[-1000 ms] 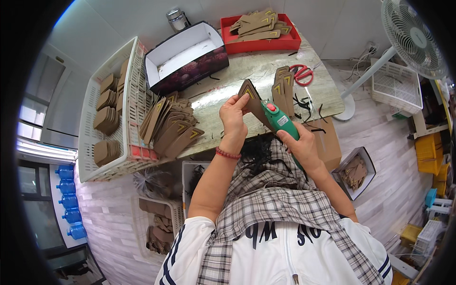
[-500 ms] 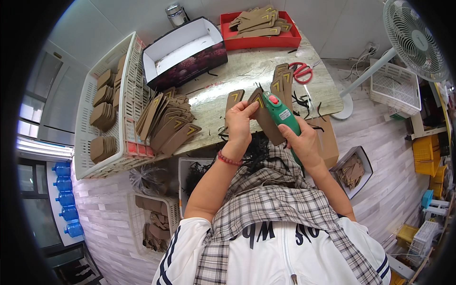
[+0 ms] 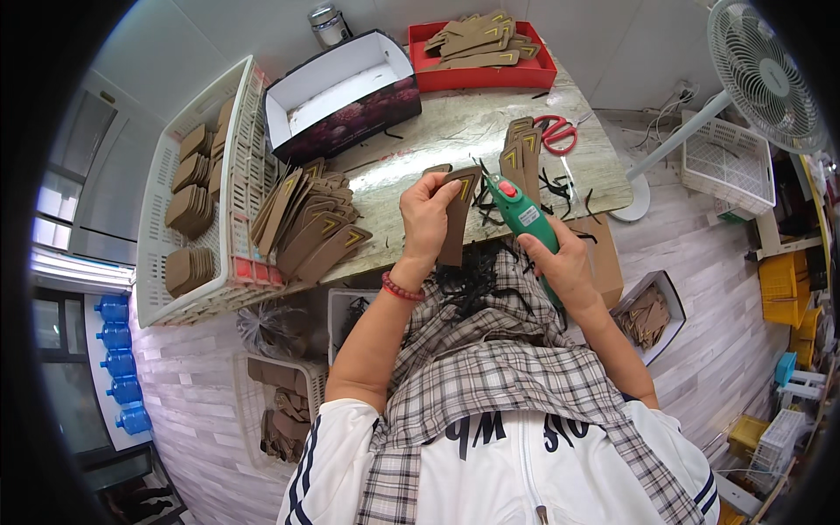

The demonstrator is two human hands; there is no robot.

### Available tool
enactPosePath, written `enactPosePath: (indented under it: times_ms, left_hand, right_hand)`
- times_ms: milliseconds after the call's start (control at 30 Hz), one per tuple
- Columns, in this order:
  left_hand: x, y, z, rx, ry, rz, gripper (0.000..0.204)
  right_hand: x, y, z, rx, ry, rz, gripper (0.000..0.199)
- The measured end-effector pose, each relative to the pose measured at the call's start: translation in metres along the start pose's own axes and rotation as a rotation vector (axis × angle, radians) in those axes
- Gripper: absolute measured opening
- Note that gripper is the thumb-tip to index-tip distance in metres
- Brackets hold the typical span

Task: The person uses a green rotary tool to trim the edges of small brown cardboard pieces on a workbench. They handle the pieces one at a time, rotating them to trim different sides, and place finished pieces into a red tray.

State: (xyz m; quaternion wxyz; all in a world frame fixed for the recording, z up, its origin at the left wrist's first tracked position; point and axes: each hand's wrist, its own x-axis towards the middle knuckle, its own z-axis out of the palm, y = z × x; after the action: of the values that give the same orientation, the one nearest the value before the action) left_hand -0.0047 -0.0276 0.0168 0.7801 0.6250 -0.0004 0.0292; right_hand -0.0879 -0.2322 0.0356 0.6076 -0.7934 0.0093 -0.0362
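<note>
Between the thumb and fingers of my left hand (image 3: 426, 213) hangs a flat brown tab (image 3: 458, 214) with a yellow angled mark near its top. My right hand (image 3: 561, 260) is wrapped round a green electric cutter (image 3: 523, 210) with a red button. Its narrow tip points up and away, just right of the tab and apart from it. Another brown tab (image 3: 436, 168) lies on the table, mostly covered by the held one. A few marked tabs (image 3: 521, 153) are stacked beyond the cutter. Black trimmings (image 3: 477, 276) lie heaped on my checked apron.
On the left stand a white crate (image 3: 229, 188) with stacked tabs and a pile of marked tabs (image 3: 315, 227). Farther back are an open dark box (image 3: 359, 118) and a red tray (image 3: 486, 79). Red-handled scissors (image 3: 557, 134) lie at right, near black scraps (image 3: 588, 199) and a fan (image 3: 761, 79).
My left hand has drawn the tab left and away from the cutter's tip, and the tab now hangs more upright. The right hand with the cutter has barely moved.
</note>
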Motion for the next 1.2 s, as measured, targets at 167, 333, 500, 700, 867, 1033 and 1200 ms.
enactPosePath:
  times_ms: [167,333,500,700,867,1033,1200]
  left_hand:
    - [0.003,0.009,-0.007,0.095,-0.027,0.006,0.010]
    - [0.004,0.025,-0.030,0.272,-0.184,-0.074,0.009]
    - [0.028,0.083,-0.120,0.745,0.024,0.210,0.018]
    - [0.054,0.096,-0.227,1.463,0.340,0.432,0.020]
    - [0.044,0.046,-0.124,1.445,0.203,0.762,0.021]
    - [0.060,-0.072,-0.052,1.411,0.153,0.397,0.038]
    - [0.067,-0.086,-0.041,1.077,0.248,0.209,0.030]
  right_hand:
    - [0.001,0.003,-0.002,-0.012,-0.028,-0.017,0.036]
    - [0.000,-0.004,0.005,-0.016,-0.070,0.000,0.037]
    - [-0.006,0.012,0.008,0.019,-0.056,0.027,0.034]
    - [-0.008,0.016,0.003,0.047,-0.045,0.048,0.033]
    - [-0.010,0.012,0.001,0.036,-0.022,0.098,0.037]
    - [-0.008,0.015,0.000,0.023,0.000,0.103,0.037]
    - [-0.007,0.023,0.004,0.024,0.026,0.071,0.036]
